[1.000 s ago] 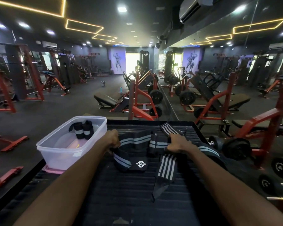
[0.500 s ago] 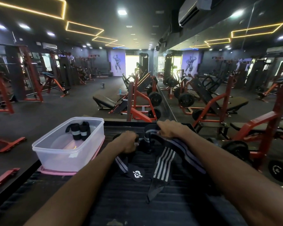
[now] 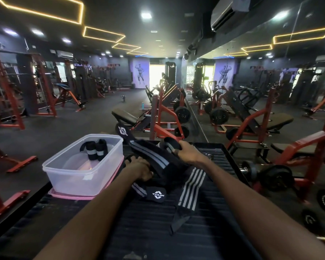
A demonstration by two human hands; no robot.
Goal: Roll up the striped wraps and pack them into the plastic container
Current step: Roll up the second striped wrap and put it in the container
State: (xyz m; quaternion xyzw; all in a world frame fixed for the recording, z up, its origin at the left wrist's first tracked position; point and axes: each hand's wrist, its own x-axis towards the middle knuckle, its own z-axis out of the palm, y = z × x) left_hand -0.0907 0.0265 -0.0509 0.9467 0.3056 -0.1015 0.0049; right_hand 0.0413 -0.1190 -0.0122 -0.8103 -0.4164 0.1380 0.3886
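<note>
Black ribbed rubber covers the platform (image 3: 158, 231) that carries everything here. Near its far-left corner stands a clear plastic container (image 3: 79, 177) on a pink lid (image 3: 71, 195), and two rolled black wraps with pale bands (image 3: 94, 150) stand upright side by side against the container's far wall. Just to the right of the container, toward the far edge, the left hand (image 3: 140, 168) curls its fingers round the low end of a black wrap with grey stripes (image 3: 154, 158), which runs slanting up and away to a white-logo tab lifted past the platform's far edge. The right hand (image 3: 188, 152) is raised above the far edge and grips a partly rolled striped end (image 3: 170, 145); whether this is the same wrap or another cannot be told. Below the hands, near the middle of the platform, lie more loose wraps: one shows a black tab with a white logo (image 3: 157, 195), and beside it to the right a white-striped wrap (image 3: 190, 192) trails toward the near edge, ending in a plain dark strap.
</note>
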